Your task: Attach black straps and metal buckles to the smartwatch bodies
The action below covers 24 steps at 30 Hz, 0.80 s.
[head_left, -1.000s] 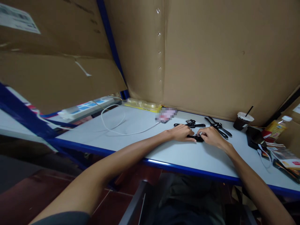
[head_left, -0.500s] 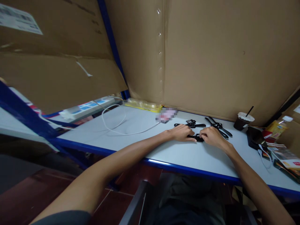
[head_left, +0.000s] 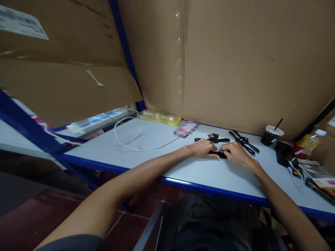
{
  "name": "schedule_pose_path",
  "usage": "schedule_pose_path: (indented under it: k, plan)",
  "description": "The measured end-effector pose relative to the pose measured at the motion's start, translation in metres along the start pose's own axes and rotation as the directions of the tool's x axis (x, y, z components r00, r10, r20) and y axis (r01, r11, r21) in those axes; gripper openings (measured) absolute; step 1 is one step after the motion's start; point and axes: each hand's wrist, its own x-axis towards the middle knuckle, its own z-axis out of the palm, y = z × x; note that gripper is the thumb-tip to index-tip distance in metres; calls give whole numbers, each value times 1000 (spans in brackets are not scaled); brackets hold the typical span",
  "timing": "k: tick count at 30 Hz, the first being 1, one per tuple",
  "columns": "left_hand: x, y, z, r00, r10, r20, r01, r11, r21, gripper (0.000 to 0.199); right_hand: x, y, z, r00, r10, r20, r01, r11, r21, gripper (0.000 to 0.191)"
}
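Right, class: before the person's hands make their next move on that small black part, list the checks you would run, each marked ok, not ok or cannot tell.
1. Both hands on the small black part: ok; left hand and right hand meet over it.
2. Part resting on the table: ok.
3. Firmness of the grasp: cannot tell; the fingers hide most of it.
4. Other black parts and apart from the hands: ok; they lie behind.
5. Iced drink cup upright, away from the right arm: ok.
6. White cable away from the hands: ok; it lies to the left.
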Motion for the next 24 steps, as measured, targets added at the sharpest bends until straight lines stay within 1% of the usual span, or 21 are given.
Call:
schedule_pose_path:
  k: [3, 5, 10, 12, 15, 19, 21, 24]
  plan:
    - [0, 0, 0, 1000, -6, 4, 6, 1000, 15, 53, 1, -2, -1, 999, -35, 33, 33, 998, 49, 36]
    - [0, 1, 0, 1000, -11, 12, 10, 1000, 27, 53, 0, -1, -4, 998, -41, 46, 38, 998, 45, 34]
    - [1, 2, 0, 999, -25, 28, 24, 998, 51, 52, -1, 5, -11, 999, 44, 8, -43, 997, -71, 33]
    - [1, 2, 0, 999, -26, 29, 24, 998, 55, 52, -2, 6, -11, 998, 55, -1, -55, 995, -78, 35]
    - [0, 2, -1, 999, -19, 30, 18, 998, 53, 51, -1, 3, -8, 1000, 30, 5, -30, 999, -27, 39]
    - [0, 2, -2, 999, -18, 28, 17, 998, 56, 51, 0, 0, -5, 998, -49, 33, 48, 998, 42, 40]
    - [0, 2, -2, 999, -18, 33, 16, 998, 58, 52, 0, 0, -6, 997, -50, 56, 49, 999, 17, 38]
    - [1, 2, 0, 999, -24, 38, 21, 998, 63, 52, -1, 4, -10, 997, 6, 71, 0, 996, -86, 36]
